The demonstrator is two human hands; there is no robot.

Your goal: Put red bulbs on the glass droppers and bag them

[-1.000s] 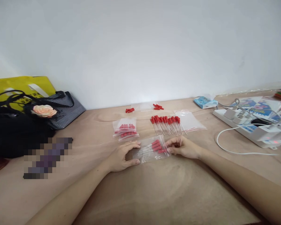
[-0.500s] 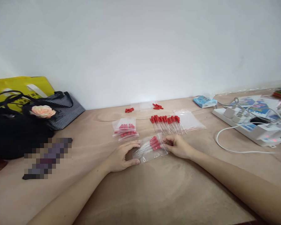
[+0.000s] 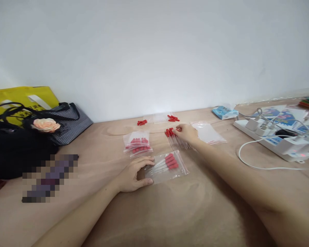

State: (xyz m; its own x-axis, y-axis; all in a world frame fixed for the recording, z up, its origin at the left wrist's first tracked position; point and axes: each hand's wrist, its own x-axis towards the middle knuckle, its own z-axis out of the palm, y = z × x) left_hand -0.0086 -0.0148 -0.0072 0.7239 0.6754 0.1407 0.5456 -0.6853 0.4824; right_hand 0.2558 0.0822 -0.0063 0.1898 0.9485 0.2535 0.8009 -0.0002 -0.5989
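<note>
A clear zip bag (image 3: 157, 174) lies on the table, with several red-bulbed droppers (image 3: 172, 161) inside it. My left hand (image 3: 134, 173) rests at the bag's left edge, thumb and fingers apart and touching it. Farther back, my right hand (image 3: 186, 134) reaches over a row of loose droppers (image 3: 169, 132), its fingers pinched at a red bulb and covering the row's right part. Left of the row sits a small stack of filled zip bags (image 3: 138, 144). Flat zip bags (image 3: 209, 133) lie right of my right hand.
Loose red bulbs (image 3: 142, 122) and more bulbs (image 3: 173, 118) lie near the wall. At right are a white power strip (image 3: 267, 140) with cables and a blue tissue pack (image 3: 225, 112). A striped bag (image 3: 74, 123) and a yellow bag (image 3: 45, 97) stand left.
My right hand has let go of the filled zip bag's right side and moved back to the row of droppers. My left hand stays at the bag's left edge.
</note>
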